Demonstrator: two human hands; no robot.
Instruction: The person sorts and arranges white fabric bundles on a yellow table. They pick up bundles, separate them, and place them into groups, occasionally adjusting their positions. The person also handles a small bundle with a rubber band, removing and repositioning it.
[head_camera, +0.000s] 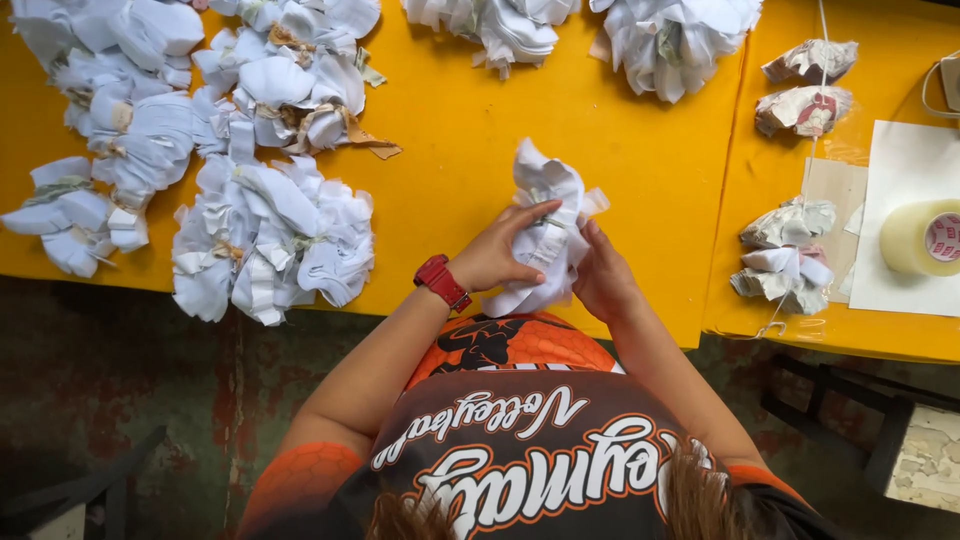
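At the near edge of the yellow counter (460, 150): white bundle (545, 225) held between both hands, left hand (497, 250) closed over its left side, right hand (603, 277) gripping its right underside. Farther left, white piles (270, 240). Far right, tape roll (922, 237).

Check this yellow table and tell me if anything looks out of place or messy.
Little stands out. A tan strip trails loose from one white bundle pile. A thin string runs across the small bundles at right. Both hands, left hand and right hand, hold a white bundle.
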